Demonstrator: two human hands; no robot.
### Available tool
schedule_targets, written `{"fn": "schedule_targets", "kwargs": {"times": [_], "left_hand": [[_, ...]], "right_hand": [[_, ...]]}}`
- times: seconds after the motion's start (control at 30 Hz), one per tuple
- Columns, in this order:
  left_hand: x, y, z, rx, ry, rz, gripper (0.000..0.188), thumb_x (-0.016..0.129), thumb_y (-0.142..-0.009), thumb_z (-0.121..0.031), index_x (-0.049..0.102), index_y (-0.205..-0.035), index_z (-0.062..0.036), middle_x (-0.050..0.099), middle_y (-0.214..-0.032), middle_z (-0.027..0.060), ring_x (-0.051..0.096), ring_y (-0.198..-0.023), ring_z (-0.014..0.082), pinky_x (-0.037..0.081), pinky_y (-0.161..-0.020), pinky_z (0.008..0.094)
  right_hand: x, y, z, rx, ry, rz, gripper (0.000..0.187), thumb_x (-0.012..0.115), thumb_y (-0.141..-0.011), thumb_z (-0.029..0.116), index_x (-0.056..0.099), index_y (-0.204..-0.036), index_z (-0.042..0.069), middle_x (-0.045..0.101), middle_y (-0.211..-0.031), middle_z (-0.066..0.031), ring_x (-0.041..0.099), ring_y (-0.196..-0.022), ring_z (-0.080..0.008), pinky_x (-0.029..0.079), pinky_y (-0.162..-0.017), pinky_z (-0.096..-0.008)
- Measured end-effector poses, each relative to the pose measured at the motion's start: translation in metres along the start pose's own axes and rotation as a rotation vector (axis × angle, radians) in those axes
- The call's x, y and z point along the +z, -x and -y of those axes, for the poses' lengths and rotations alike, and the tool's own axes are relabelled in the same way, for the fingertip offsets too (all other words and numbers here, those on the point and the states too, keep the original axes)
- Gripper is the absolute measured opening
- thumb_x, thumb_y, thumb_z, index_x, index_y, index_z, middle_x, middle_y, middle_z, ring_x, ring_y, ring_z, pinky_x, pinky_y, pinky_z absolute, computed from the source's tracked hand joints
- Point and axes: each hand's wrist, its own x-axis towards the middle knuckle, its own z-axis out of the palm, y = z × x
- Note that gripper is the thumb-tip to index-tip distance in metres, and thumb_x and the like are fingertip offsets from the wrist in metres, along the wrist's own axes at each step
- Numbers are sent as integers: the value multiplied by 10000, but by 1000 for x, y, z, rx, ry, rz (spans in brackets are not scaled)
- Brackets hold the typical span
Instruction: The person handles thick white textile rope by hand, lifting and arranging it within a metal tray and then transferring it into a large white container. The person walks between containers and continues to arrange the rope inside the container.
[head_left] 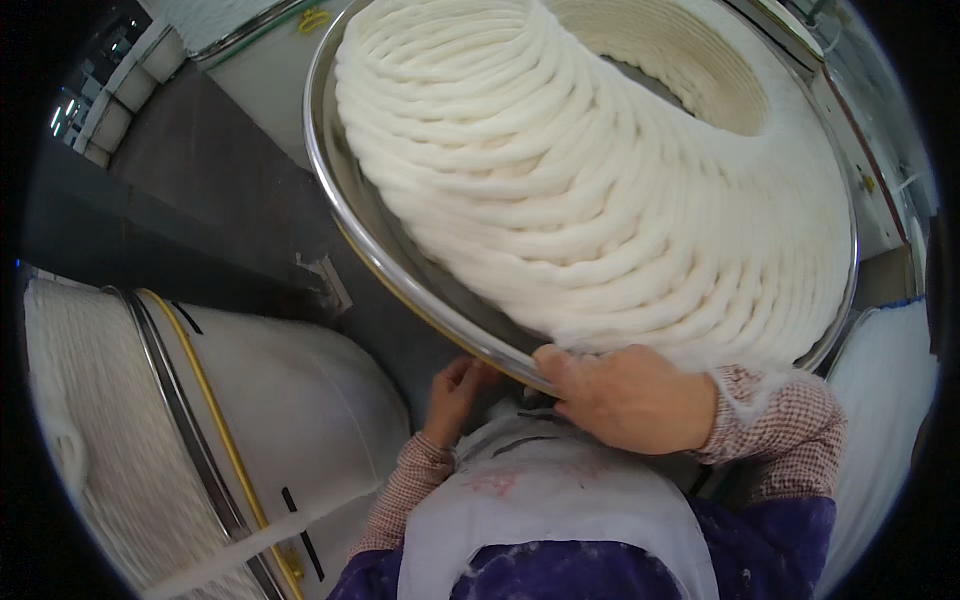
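A large round can (335,200) with a shiny metal rim stands in front of me, filled with thick coils of cream-white fibre sliver (560,200). My right hand (635,400) is closed over the near rim, its thumb at the metal edge and its knuckles against the coils. A wisp of white fibre clings to the right sleeve. Lower and to the left, my left hand (455,398) is at the can's outer side, just under the rim. Its fingers are bent together, and their tips are partly hidden, so what they pinch cannot be made out.
At the left, another can (300,400) with a yellow band holds white sliver, and a loose strand (250,545) runs across it. A dark column-like shape (150,240) lies beyond it. More white cans (120,100) line the far left. White material (880,390) stands close at my right.
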Motion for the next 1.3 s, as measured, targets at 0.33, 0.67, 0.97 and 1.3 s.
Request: {"fn": "schedule_targets", "kwargs": {"times": [0.33, 0.67, 0.97, 1.3], "left_hand": [[-14, -57, -217, 1464, -678, -374, 202, 545, -957, -166, 616, -854, -7, 639, -827, 113, 594, -757, 222, 442, -806, 336], [27, -55, -183, 1350, -1058, -217, 544, 556, -918, -468, 555, -519, -98, 501, -469, 69, 488, -453, 254, 369, -576, 394], [86, -39, -142, 1524, -864, 212, 613, 541, -890, -593, 651, -691, -24, 625, -648, 128, 604, -609, 270, 458, -675, 404], [-15, -106, -226, 1376, -1424, 248, 536, 689, -794, -575, 685, -873, -45, 687, -808, 110, 649, -782, 250, 503, -761, 389]], "right_hand": [[-17, 44, -33, 6, -32, 143, 474, 634, -864, 221, 438, -1246, 18, 631, -712, -134, 633, -595, -334, 500, -517, -421], [-10, 118, -75, 38, 374, 193, 424, 712, -813, 322, 577, -1132, 78, 651, -697, -75, 661, -607, -263, 538, -572, -370], [-61, 107, -7, 1104, 66, 496, 572, 714, -823, 216, 520, -1338, 56, 625, -1211, -173, 575, -1155, -261, 448, -1007, -395], [-26, -89, 14, 220, 101, -500, 468, 419, -1012, 401, 620, -1022, -22, 672, -935, -209, 651, -881, -329, 510, -819, -411]]}}
